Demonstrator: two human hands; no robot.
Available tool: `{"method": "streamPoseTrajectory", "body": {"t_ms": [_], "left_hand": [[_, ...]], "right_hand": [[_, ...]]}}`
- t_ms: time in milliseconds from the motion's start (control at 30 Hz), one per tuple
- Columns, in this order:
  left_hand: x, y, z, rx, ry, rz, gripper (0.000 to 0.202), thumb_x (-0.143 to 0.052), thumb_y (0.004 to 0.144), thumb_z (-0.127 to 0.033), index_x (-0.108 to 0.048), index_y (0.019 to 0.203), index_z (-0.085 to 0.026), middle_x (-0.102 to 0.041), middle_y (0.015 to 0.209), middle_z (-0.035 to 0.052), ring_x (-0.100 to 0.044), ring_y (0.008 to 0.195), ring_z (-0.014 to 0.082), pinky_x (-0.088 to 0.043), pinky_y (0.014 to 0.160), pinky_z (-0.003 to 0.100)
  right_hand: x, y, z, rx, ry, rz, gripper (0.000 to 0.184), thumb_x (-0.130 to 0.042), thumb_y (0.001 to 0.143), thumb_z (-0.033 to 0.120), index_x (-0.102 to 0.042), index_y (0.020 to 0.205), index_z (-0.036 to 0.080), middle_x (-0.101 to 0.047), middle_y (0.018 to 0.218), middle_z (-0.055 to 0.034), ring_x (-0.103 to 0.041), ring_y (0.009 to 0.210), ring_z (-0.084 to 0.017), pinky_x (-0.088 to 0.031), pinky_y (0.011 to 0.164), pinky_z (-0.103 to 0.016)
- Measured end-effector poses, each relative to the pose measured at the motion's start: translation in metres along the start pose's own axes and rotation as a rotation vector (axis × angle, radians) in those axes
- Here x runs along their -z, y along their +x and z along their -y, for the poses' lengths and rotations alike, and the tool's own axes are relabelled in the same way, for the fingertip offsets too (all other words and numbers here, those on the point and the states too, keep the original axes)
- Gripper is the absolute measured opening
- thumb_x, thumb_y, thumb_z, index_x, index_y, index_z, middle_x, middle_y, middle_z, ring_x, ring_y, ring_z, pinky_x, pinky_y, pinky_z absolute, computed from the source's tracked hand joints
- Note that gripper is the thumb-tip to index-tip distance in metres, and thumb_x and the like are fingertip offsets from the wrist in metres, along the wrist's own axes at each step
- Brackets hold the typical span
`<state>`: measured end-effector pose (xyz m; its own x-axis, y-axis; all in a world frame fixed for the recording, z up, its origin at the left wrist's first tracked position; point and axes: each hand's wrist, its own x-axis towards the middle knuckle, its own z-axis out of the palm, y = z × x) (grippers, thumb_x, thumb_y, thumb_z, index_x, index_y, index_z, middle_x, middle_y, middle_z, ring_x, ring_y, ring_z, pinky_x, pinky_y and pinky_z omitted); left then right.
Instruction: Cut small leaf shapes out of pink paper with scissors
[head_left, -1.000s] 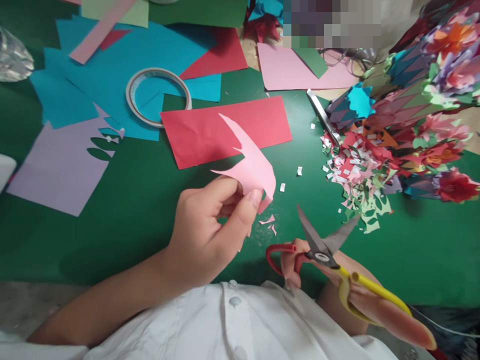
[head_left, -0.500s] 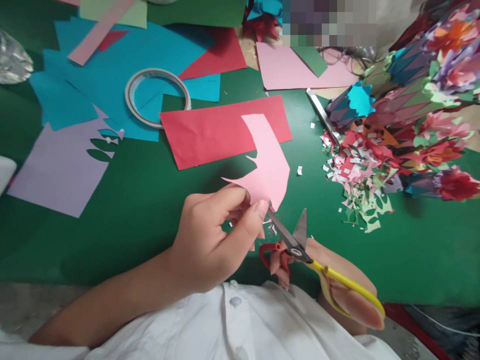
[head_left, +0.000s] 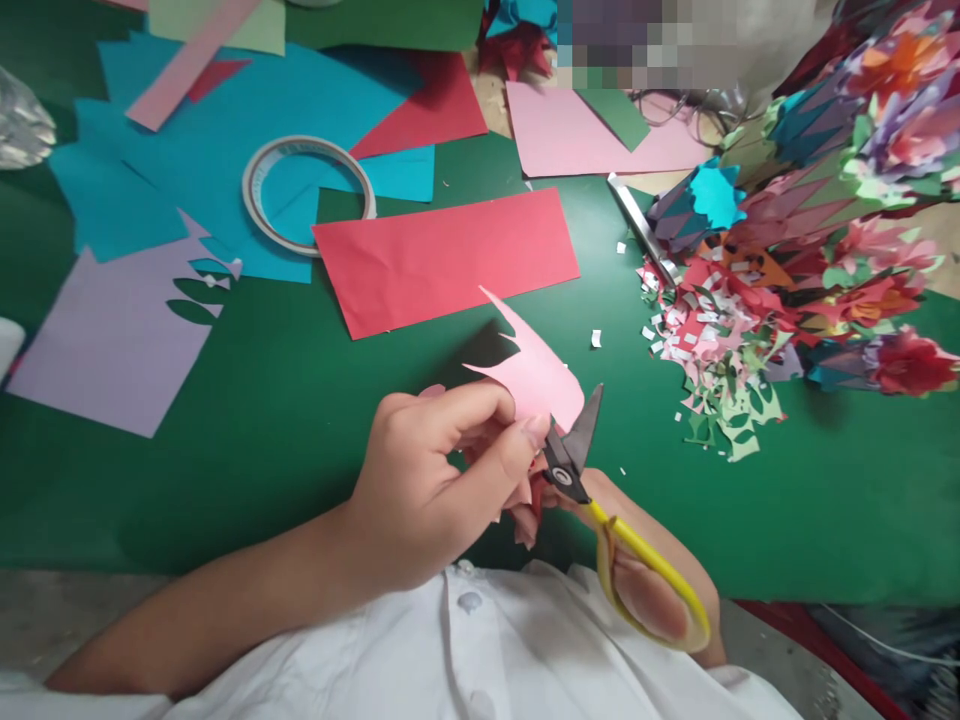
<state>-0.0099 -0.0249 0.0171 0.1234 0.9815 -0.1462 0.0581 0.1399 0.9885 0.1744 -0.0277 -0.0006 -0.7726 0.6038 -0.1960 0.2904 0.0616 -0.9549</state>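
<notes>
Between thumb and fingers, my left hand (head_left: pixel 442 475) pinches a piece of pink paper (head_left: pixel 544 375) with pointed cut edges. Yellow-and-red-handled scissors (head_left: pixel 562 470) are gripped by my right hand (head_left: pixel 649 590), its thumb through the yellow loop. The blades stand apart at the paper's lower edge, close to my left thumb; one blade is partly hidden behind that hand and the paper. Beyond the paper lies a red paper strip (head_left: pixel 450 265), flat and untouched.
A tape roll (head_left: pixel 251 200) rests on blue paper sheets (head_left: pixel 187 130). Cut purple paper (head_left: pixel 112 340) lies at left. To the right are paper scraps (head_left: pixel 720 350), a metal strip-like tool (head_left: pixel 637 220) and folded paper flowers (head_left: pixel 900 240). Pink paper (head_left: pixel 555 130) lies at the back.
The scissors and my right hand have moved left and closer to my left hand. The pink paper has turned, and its far end now sits lower and looks pointed.
</notes>
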Motion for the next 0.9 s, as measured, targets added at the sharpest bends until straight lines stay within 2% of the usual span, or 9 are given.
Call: {"method": "streamPoseTrajectory", "body": {"t_ms": [67, 167, 267, 400, 633, 900], "left_hand": [[0.0000, 0.0007, 0.0000, 0.026, -0.059, 0.000, 0.030, -0.056, 0.088, -0.012, -0.054, 0.058, -0.016, -0.064, 0.045, -0.0076, -0.056, 0.035, 0.0010, -0.044, 0.039, 0.004], [0.0000, 0.0013, 0.0005, 0.087, -0.139, 0.005, 0.029, -0.056, 0.088, -0.012, -0.055, 0.059, -0.016, -0.062, 0.044, -0.0076, -0.055, 0.034, 0.0021, -0.044, 0.037, 0.005], [-0.0002, 0.0016, 0.0011, 0.126, -0.199, 0.006, 0.028, -0.056, 0.088, -0.014, -0.055, 0.060, -0.017, -0.061, 0.045, -0.0075, -0.055, 0.035, 0.0027, -0.045, 0.037, 0.007], [0.0000, 0.0015, 0.0020, 0.133, -0.244, 0.027, 0.029, -0.055, 0.089, -0.016, -0.052, 0.060, -0.017, -0.061, 0.046, -0.0074, -0.056, 0.037, 0.0026, -0.044, 0.037, 0.007], [-0.0001, 0.0013, 0.0019, 0.095, -0.123, 0.079, 0.033, -0.054, 0.090, -0.018, -0.051, 0.057, -0.017, -0.063, 0.046, -0.0057, -0.052, 0.035, 0.0022, -0.041, 0.037, 0.009], [0.0003, 0.0031, -0.0006, 0.095, -0.068, 0.079, 0.034, -0.054, 0.088, -0.015, -0.050, 0.054, -0.017, -0.059, 0.042, -0.0070, -0.049, 0.032, 0.0029, -0.039, 0.035, 0.012]], "right_hand": [[-0.0016, 0.0025, -0.0007, 0.009, 0.155, -0.075, 0.064, -0.028, 0.086, 0.081, -0.056, 0.089, 0.023, -0.055, 0.078, -0.0005, -0.051, 0.063, -0.016, -0.047, 0.058, -0.027], [-0.0031, 0.0036, -0.0033, -0.029, 0.317, -0.114, 0.066, -0.042, 0.075, 0.086, -0.059, 0.082, 0.023, -0.057, 0.077, 0.0002, -0.049, 0.062, -0.017, -0.045, 0.060, -0.029], [-0.0046, 0.0021, -0.0042, -0.067, 0.351, -0.117, 0.071, -0.044, 0.070, 0.090, -0.061, 0.086, 0.022, -0.058, 0.076, 0.0006, -0.047, 0.061, -0.017, -0.042, 0.059, -0.030], [-0.0050, 0.0000, -0.0015, -0.096, 0.387, -0.101, 0.069, -0.049, 0.070, 0.087, -0.062, 0.092, 0.022, -0.055, 0.073, 0.0018, -0.045, 0.059, -0.016, -0.039, 0.056, -0.029], [-0.0031, 0.0018, 0.0012, -0.116, 0.404, -0.086, 0.067, -0.047, 0.073, 0.086, -0.059, 0.084, 0.022, -0.055, 0.075, 0.0006, -0.047, 0.061, -0.017, -0.041, 0.059, -0.029], [-0.0063, 0.0006, -0.0045, -0.053, 0.355, -0.171, 0.062, -0.051, 0.073, 0.084, -0.054, 0.080, 0.022, -0.055, 0.071, 0.0009, -0.049, 0.059, -0.017, -0.040, 0.054, -0.028]]}}
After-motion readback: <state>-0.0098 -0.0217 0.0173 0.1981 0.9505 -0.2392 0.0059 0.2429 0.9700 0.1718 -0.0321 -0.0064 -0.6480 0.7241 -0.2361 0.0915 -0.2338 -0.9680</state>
